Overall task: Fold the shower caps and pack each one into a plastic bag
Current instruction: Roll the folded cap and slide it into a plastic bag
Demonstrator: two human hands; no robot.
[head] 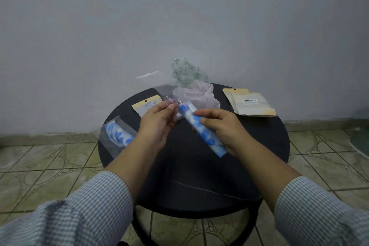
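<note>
Here our right hand (221,128) pinches the folded blue cap (201,130), its long axis running five to eleven o'clock, tip nearing the clear bag (169,94) pinched in our left hand (157,124).

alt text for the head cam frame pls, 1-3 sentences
Over a round black table, the right hand grips a folded blue-and-white shower cap while the left hand pinches a clear plastic bag. One bagged cap lies left; unfolded caps sit behind.

Black round table (191,175), tiled floor (40,168)
</note>
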